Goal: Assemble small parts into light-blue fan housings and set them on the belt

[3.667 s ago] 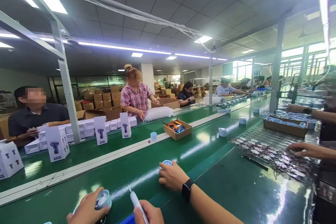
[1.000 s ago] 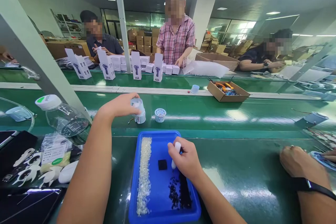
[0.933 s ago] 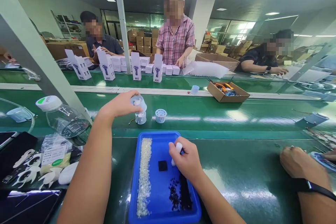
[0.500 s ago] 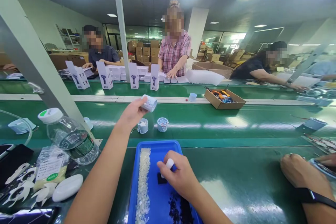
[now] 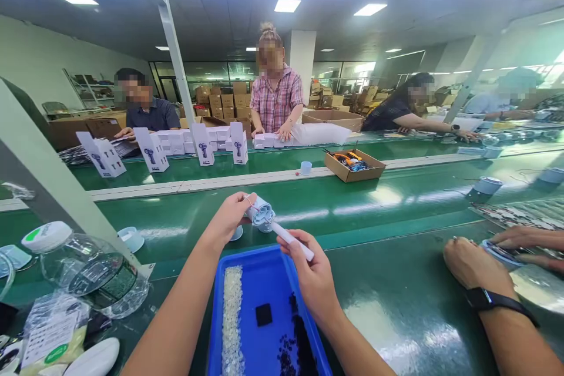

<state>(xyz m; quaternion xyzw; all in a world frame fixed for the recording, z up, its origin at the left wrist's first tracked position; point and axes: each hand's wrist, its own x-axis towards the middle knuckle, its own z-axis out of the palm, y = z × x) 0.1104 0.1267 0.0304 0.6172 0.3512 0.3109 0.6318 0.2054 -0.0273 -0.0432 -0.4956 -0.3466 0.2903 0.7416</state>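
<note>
While my left hand pinches a small pale-blue part up over the green worktop, my right hand grips a white pen-like tool with its tip at the part's open end. What sits inside the part I cannot make out; a thin red wire seems to loop at its top. Two more round parts lie on the belt just behind it, mostly hidden by the held one and my fingers.

Below my hands the blue tray is cut off by the bottom edge; it holds a strip of clear beads, a black square and a heap of tiny black bits, too small to tell apart. At left a clear bottle lies on its side, its label unreadable, beside a packet with a green mark.

A co-worker's hand with a black watch rests at right, touching a flat part.

Across the belt stand white boxes printed with a dark handheld device; the writing under it is too small to read. A cardboard box of tools sits further right. Three people work on the far side, with stacked cartons, a white pillar and strip lights behind them.
</note>
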